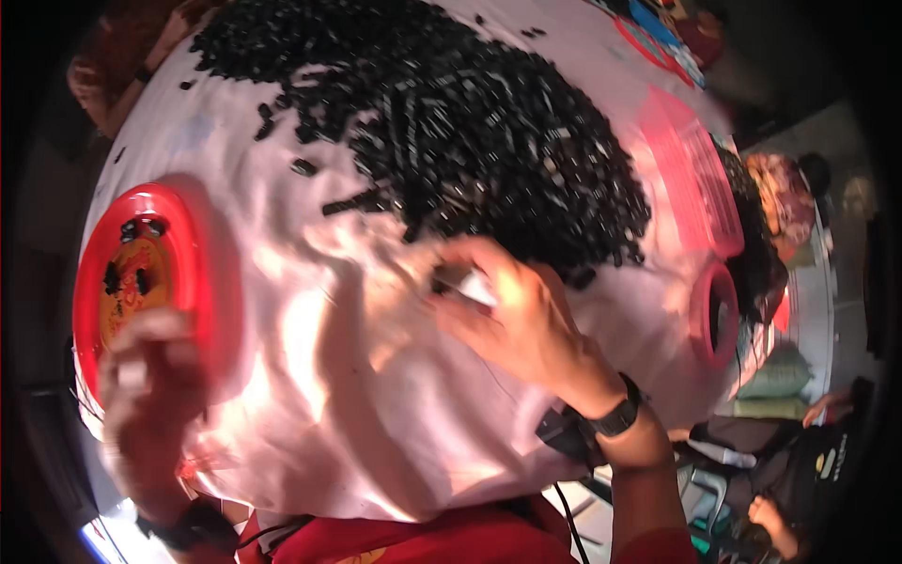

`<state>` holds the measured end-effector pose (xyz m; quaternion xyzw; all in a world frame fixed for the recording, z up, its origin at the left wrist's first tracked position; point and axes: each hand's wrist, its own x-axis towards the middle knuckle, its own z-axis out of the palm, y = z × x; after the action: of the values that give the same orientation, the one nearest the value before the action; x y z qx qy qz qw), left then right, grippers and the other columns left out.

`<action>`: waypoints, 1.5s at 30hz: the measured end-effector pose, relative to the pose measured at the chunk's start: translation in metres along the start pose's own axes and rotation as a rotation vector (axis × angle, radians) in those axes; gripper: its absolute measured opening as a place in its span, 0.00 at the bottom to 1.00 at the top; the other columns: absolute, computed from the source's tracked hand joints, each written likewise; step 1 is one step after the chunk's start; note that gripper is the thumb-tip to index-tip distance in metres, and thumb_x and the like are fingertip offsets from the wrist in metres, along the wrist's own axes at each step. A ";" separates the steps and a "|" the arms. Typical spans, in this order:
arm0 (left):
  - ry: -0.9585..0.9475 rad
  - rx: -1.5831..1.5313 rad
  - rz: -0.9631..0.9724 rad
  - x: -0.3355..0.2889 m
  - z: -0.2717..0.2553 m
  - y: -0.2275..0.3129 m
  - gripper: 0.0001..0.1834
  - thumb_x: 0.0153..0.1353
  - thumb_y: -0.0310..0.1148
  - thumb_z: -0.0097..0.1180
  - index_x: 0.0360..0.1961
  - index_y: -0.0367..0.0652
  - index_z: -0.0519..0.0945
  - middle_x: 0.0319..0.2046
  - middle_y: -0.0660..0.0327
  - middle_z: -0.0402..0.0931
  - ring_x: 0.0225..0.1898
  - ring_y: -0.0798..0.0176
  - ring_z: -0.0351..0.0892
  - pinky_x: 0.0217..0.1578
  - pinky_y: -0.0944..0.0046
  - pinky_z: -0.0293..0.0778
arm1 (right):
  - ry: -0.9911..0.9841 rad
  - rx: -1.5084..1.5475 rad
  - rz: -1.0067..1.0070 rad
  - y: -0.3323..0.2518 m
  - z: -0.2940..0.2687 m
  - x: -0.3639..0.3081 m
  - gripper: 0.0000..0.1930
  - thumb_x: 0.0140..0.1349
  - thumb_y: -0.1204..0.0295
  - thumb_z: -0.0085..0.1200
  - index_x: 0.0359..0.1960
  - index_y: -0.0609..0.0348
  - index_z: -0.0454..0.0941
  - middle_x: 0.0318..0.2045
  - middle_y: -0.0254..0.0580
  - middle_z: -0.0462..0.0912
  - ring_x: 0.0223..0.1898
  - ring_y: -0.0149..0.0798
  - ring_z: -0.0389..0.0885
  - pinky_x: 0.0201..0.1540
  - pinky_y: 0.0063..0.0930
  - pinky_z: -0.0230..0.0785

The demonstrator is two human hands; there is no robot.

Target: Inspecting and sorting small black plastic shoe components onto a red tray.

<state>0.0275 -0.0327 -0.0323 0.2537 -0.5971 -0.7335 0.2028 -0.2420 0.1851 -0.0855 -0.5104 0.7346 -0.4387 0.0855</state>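
A large heap of small, shiny black pieces [489, 141] spreads over a pale pink cloth. At its near edge my right hand [526, 315] is closed, thumb and fingers curled together around a small dark piece [440, 279]. Something white [479, 287] shows between those fingers; whether it is a wrap or a held thing I cannot make out. My left hand [155, 376] is over the near rim of a red oval tray [194, 282], smeared by motion, so its grip is unclear. A few dark pieces [141, 228] lie in the tray on its orange, patterned bottom.
On the right side of the cloth stand a pink slatted basket [691, 179] and a round pink container [717, 315]. A black box-like object [568, 434] lies beside my right wrist. Another person's arm [132, 75] is at the far left; other people sit at the right.
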 end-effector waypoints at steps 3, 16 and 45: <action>0.111 -0.345 -0.002 -0.077 -0.077 -0.011 0.24 0.75 0.47 0.43 0.60 0.40 0.69 0.31 0.64 0.71 0.27 0.72 0.69 0.22 0.73 0.71 | -0.057 -0.096 -0.056 0.003 -0.012 -0.006 0.20 0.58 0.60 0.64 0.43 0.61 0.75 0.23 0.51 0.81 0.24 0.53 0.83 0.25 0.41 0.72; 0.086 -0.362 -0.233 -0.183 -0.120 -0.128 0.21 0.70 0.50 0.49 0.35 0.41 0.77 0.20 0.60 0.75 0.16 0.66 0.72 0.18 0.69 0.68 | 0.083 -0.016 -0.023 0.019 -0.008 -0.013 0.11 0.60 0.63 0.62 0.34 0.57 0.78 0.22 0.49 0.82 0.26 0.53 0.84 0.25 0.39 0.74; -0.036 -0.318 -0.720 0.009 -0.094 -0.261 0.20 0.70 0.48 0.51 0.38 0.39 0.78 0.23 0.58 0.77 0.19 0.63 0.76 0.21 0.69 0.72 | 0.077 0.011 -0.102 0.020 -0.017 -0.001 0.09 0.50 0.74 0.71 0.30 0.59 0.81 0.17 0.34 0.79 0.14 0.30 0.76 0.15 0.25 0.62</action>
<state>0.0798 -0.0576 -0.3038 0.3994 -0.3523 -0.8454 -0.0410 -0.2652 0.1976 -0.0904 -0.5295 0.7080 -0.4658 0.0373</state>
